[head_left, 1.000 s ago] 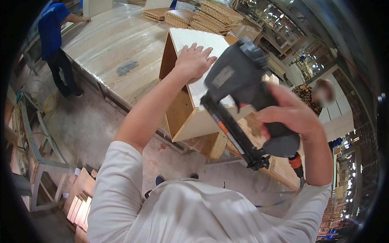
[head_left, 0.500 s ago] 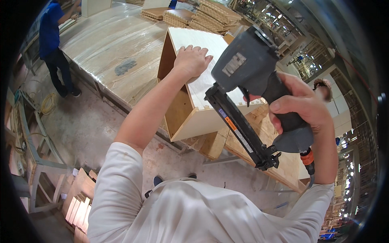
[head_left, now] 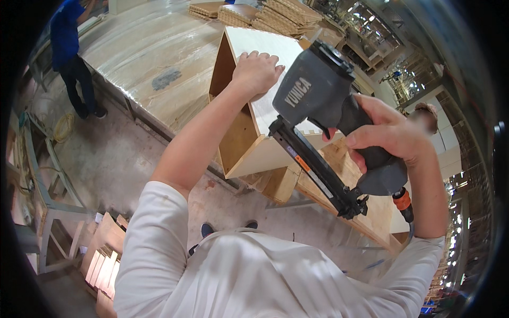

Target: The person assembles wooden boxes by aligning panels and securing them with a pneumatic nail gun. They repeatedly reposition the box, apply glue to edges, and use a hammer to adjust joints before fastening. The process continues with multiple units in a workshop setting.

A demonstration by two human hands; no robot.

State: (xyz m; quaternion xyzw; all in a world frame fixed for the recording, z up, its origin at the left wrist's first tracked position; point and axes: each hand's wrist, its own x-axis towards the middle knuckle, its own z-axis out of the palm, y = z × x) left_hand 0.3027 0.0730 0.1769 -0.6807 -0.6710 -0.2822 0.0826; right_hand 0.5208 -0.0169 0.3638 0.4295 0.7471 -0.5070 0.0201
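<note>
A box of wood panels [head_left: 245, 168], open on its left side, stands at the near edge of the table with a white panel [head_left: 265, 108] on top. My left hand [head_left: 258, 74] lies palm down on that panel near its left edge, fingers slightly apart. My right hand [head_left: 384, 130] is wrapped round the handle of a dark grey pneumatic nail gun [head_left: 313, 87], one fingertip at its trigger. The gun's nose overlaps the panel's near edge in the picture; whether it touches cannot be told. An orange hose fitting [head_left: 403, 202] sits at the handle's base.
Plastic film covers the long table [head_left: 138, 63]. Stacked wood panels [head_left: 283, 18] lie at its far end. A person in blue [head_left: 66, 40] stands at far left, another person's cap [head_left: 426, 109] shows at right. A metal frame [head_left: 47, 212] stands at left, wood offcuts [head_left: 101, 270] below it.
The nail gun has turned slightly and its nose sits a little lower relative to the box's near edge. My left hand stays on the white panel. The whole view has shifted a little.
</note>
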